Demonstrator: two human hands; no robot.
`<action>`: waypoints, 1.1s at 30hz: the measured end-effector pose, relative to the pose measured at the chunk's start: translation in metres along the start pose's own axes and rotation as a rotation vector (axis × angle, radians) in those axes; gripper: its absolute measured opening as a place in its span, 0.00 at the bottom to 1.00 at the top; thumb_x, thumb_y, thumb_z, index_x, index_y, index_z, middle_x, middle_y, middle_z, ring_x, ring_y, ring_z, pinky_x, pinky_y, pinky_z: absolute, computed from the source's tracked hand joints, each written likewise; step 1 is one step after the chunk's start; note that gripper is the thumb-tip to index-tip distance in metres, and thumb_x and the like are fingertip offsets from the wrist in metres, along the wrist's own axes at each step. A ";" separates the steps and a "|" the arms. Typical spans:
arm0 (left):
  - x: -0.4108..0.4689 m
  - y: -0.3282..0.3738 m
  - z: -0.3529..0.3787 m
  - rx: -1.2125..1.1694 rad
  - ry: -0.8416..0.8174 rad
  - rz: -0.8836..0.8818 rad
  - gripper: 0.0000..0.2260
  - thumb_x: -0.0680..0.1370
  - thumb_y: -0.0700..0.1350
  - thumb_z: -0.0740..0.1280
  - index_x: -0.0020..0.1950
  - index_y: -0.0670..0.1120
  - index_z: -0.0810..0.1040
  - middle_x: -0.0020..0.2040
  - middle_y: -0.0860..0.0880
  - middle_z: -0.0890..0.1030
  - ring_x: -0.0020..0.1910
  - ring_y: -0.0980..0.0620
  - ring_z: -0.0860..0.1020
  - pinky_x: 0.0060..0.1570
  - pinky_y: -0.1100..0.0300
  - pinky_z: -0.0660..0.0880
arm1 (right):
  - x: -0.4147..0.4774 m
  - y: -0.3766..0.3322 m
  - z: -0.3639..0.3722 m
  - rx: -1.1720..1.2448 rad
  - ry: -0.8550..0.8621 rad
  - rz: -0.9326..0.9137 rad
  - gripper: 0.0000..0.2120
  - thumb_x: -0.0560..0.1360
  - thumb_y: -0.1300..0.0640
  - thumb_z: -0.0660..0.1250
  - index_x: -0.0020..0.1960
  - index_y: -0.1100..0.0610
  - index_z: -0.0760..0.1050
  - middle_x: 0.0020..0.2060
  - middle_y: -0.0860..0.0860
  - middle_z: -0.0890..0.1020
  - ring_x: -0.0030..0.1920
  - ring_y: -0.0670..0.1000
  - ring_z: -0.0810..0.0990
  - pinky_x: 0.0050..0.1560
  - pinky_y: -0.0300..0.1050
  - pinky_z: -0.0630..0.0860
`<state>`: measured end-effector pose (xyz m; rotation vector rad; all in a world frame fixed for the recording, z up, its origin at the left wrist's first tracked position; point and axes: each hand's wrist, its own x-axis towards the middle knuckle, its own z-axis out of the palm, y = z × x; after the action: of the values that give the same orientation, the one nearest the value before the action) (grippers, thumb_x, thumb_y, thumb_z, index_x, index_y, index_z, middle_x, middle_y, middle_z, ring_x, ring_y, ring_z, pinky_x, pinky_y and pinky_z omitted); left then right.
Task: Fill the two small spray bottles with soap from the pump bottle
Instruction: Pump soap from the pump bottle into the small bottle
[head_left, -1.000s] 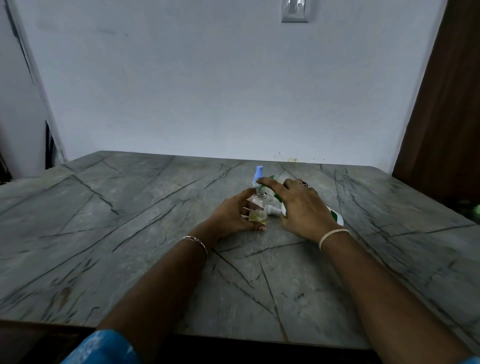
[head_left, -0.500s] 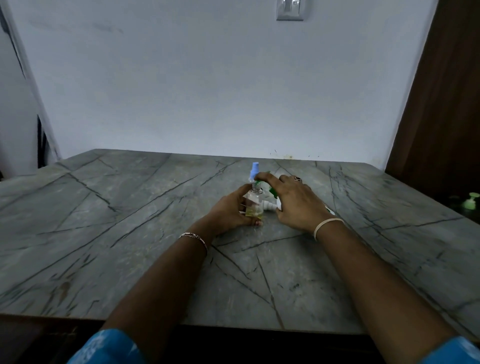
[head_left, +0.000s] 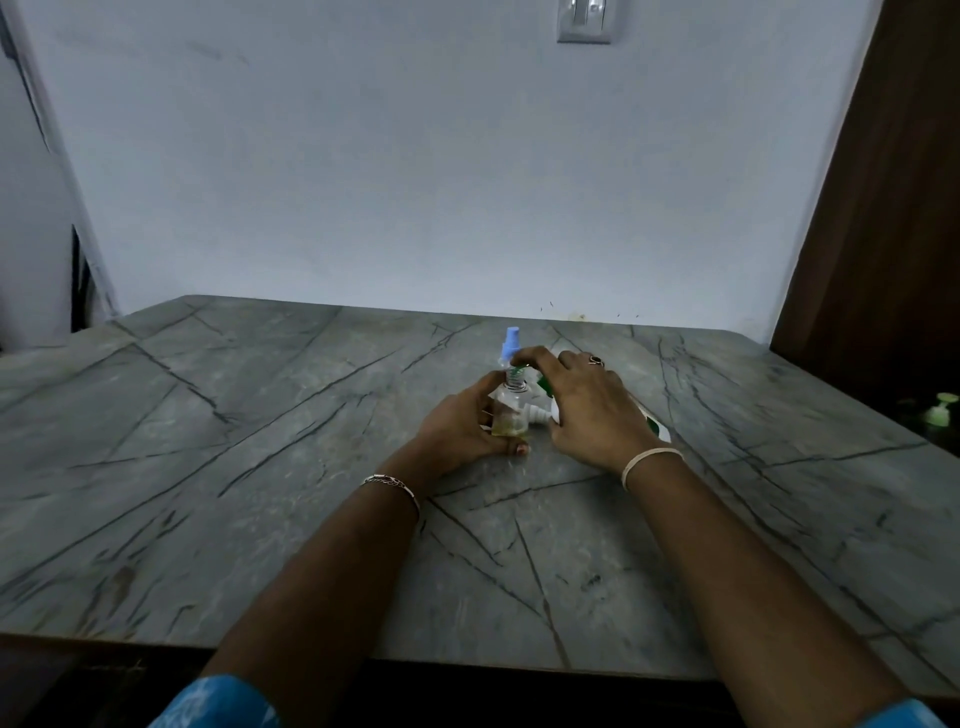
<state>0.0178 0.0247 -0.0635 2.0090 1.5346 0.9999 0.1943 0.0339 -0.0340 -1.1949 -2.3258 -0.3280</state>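
Observation:
A small clear spray bottle (head_left: 510, 415) with a little yellowish liquid stands upright mid-table. My left hand (head_left: 460, 428) grips its body from the left. My right hand (head_left: 587, 402) reaches over from the right, and its fingertips pinch a green spray cap (head_left: 518, 370) at the bottle's threaded neck. Just behind stands a second small bottle, of which only the blue spray cap (head_left: 509, 344) shows. The white pump bottle (head_left: 655, 427) lies on its side, mostly hidden under my right hand, its nozzle pointing at the clear bottle.
The grey veined stone table (head_left: 260, 467) runs to a white wall at the back. A dark brown door (head_left: 893, 208) stands at the right. Beyond the table's right edge sits a green pump bottle (head_left: 939, 415) in shadow.
Both hands have stayed on the clear bottle. My right fingertips have curled closer round the green cap at its neck. The view has shifted slightly.

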 end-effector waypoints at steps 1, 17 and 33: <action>0.000 0.001 0.000 0.003 -0.001 0.003 0.44 0.67 0.47 0.79 0.77 0.52 0.58 0.57 0.48 0.81 0.55 0.51 0.80 0.59 0.59 0.74 | -0.001 0.000 0.001 -0.012 0.008 0.001 0.37 0.70 0.59 0.69 0.72 0.42 0.56 0.50 0.52 0.75 0.55 0.56 0.73 0.55 0.53 0.73; 0.000 0.001 0.001 0.005 0.001 -0.014 0.44 0.66 0.48 0.79 0.77 0.52 0.58 0.55 0.51 0.79 0.54 0.54 0.79 0.55 0.63 0.72 | -0.001 -0.001 0.002 -0.038 0.018 0.022 0.37 0.69 0.59 0.70 0.72 0.42 0.56 0.53 0.52 0.75 0.58 0.56 0.73 0.57 0.54 0.72; 0.001 0.000 0.002 -0.011 0.009 -0.006 0.43 0.67 0.46 0.79 0.76 0.52 0.60 0.53 0.51 0.80 0.49 0.55 0.79 0.52 0.67 0.71 | -0.001 -0.002 0.002 -0.044 0.017 0.037 0.38 0.70 0.59 0.70 0.72 0.41 0.55 0.52 0.52 0.74 0.58 0.56 0.72 0.57 0.53 0.71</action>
<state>0.0191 0.0254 -0.0644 1.9939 1.5353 1.0145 0.1924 0.0328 -0.0364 -1.2501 -2.2901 -0.3766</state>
